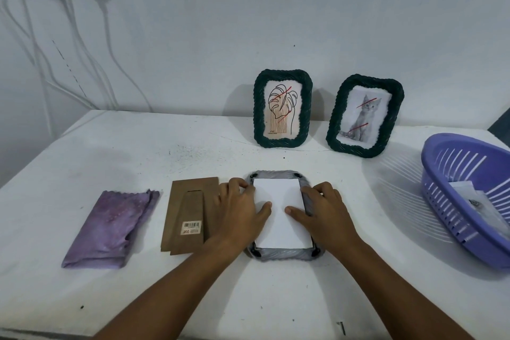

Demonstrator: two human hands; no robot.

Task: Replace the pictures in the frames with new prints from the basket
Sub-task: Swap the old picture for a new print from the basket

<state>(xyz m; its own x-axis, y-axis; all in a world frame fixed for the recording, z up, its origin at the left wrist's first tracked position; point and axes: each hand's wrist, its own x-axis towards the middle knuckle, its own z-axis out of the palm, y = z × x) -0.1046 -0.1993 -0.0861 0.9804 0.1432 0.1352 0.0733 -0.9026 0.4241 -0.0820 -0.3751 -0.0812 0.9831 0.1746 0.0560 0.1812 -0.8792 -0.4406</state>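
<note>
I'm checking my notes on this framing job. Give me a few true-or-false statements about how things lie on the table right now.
1. Both hands, left hand and right hand, rest on the white sheet in the face-down frame. True.
2. The brown backing board is fitted in that frame. False: it lies to its left.
3. Two green frames lean against the wall. True.
4. The purple basket is left of the cloth. False: it is far right.
</note>
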